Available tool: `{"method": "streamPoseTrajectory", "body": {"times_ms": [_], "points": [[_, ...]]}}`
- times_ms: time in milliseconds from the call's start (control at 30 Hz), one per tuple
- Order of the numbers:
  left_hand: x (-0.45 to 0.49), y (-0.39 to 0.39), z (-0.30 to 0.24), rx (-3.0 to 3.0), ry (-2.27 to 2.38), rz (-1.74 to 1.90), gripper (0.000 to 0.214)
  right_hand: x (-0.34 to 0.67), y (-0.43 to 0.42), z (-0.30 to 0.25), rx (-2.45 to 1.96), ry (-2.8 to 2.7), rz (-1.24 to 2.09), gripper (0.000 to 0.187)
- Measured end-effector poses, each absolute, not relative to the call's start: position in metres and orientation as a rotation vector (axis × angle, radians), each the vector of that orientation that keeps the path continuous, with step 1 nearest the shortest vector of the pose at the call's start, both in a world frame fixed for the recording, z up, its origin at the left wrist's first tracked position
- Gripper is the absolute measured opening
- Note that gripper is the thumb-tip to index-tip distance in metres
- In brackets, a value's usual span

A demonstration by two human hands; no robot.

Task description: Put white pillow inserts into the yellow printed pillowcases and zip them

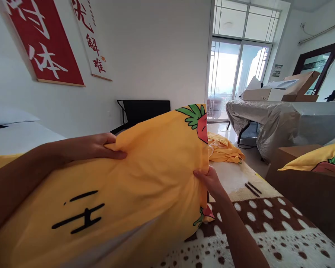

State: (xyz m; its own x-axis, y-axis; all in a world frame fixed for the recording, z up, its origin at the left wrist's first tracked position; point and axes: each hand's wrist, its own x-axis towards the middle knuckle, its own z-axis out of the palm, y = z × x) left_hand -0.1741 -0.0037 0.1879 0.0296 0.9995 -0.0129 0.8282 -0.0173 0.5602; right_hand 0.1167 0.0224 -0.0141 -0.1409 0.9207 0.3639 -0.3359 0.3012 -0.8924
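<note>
A big yellow pillowcase (145,175) with black strokes and a red-and-green strawberry print fills the middle, stuffed with a pillow. My left hand (100,146) lies on its upper left edge, fingers closed over the fabric. My right hand (208,178) pinches the case's right edge, thumb in front. Both hands hold it above a brown and cream spotted blanket (257,227) on the bed.
More yellow cloth (223,149) lies crumpled at the bed's far end. A brown box (293,175) carries another yellow pillow (321,158) at right. A plastic-covered table (284,119) holds cardboard boxes (290,87). A white pillow (8,113) rests at left, a black rack (145,109) by the wall.
</note>
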Motion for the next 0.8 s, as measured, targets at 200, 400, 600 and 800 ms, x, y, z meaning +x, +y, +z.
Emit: {"method": "streamPoseTrajectory", "body": {"times_ms": [200,400,600,800], "points": [[-0.181,-0.003,0.234,1.737,1.95,0.747,0.06,0.124,0.038,-0.041,-0.815,-1.863,1.364,0.048],[-0.18,-0.012,0.259,1.751,2.034,0.623,0.066,0.106,0.062,-0.07,-1.016,-1.796,1.001,0.025],[-0.178,0.002,0.229,1.776,1.906,0.488,0.06,0.109,0.064,-0.059,-1.256,-1.437,0.575,0.017],[-0.175,0.004,0.22,1.771,1.818,0.434,0.048,0.06,-0.007,-0.012,-0.728,-1.971,0.219,0.027]]}}
